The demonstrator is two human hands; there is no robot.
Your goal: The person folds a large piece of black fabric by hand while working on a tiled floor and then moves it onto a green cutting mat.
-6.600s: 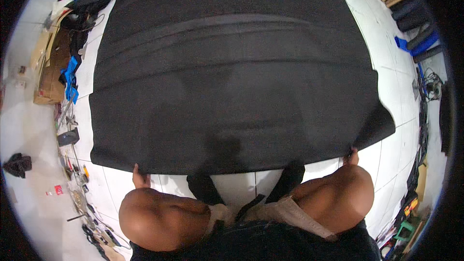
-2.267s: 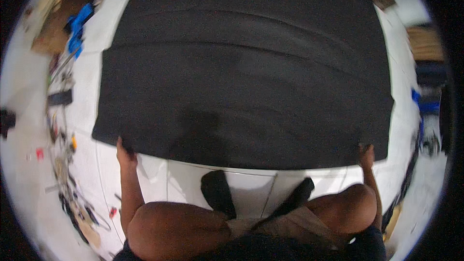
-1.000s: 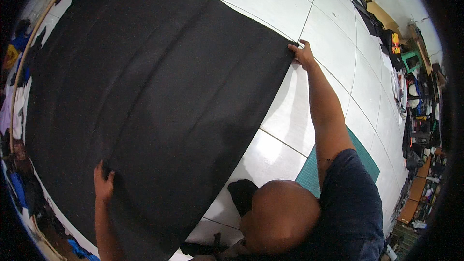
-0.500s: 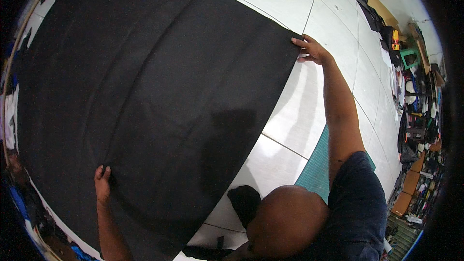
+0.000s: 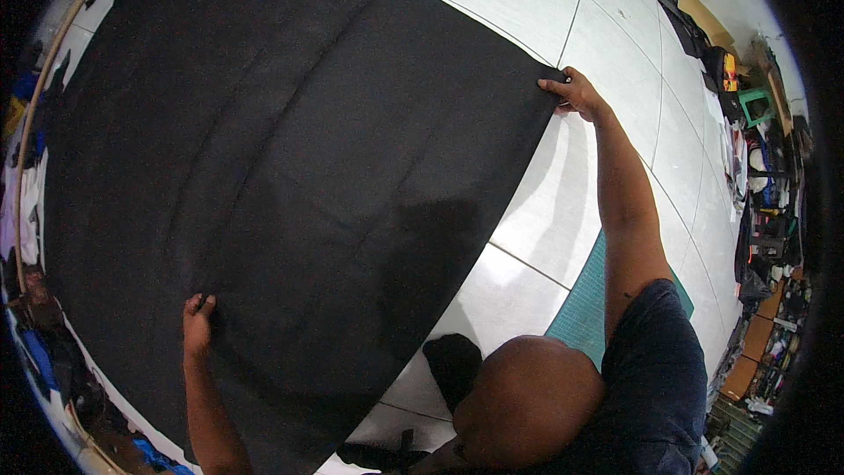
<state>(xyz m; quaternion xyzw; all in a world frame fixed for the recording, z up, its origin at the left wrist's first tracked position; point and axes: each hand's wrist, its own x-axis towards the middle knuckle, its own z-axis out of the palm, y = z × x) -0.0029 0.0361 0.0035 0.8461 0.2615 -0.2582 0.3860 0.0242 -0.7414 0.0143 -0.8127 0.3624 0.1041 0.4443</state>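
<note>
A large black sheet of fabric (image 5: 352, 149) lies spread across the floor, with long soft creases running through it. At its far right corner is my right hand (image 5: 578, 95), thumb on top of the sheet and the other fingers curled around the edge. My left hand (image 5: 198, 327) pinches a small fold of the same fabric, well inside the sheet at the lower left. A shadow falls across the sheet between my hands. The fingertips under the fabric on the right are partly hidden.
White floor tiles (image 5: 536, 202) show beyond the sheet's right edge. A green cutting mat (image 5: 576, 308) lies partly under my right arm. Along the right wall are piled goods and a green stool (image 5: 756, 107). A bent rod (image 5: 44, 79) and cloths line the left side.
The fingers of my right hand have closed more around the fabric's corner. My left hand keeps its pinch. The whole view has shifted slightly.
</note>
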